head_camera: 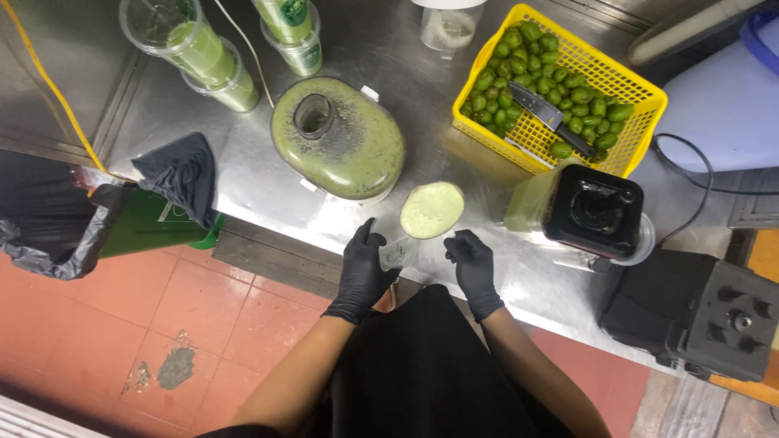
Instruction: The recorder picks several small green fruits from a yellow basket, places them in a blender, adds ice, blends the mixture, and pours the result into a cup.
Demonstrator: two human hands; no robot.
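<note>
We see our 2 gloved hands at the steel table [268, 174] edge: the left hand [361, 272] has its fingers wrapped around a clear cup [422, 223] of pale green juice, the right hand [471, 261] touches its other side, fingers curled, beside the blender jug [588, 212].

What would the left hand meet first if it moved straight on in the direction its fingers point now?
Probably the green-smeared juicer lid, just beyond the left hand. The hand already touches the clear cup, and depth is unclear.

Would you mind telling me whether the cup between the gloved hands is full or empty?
Full: pale green drink fills the cup to its rim.
</note>
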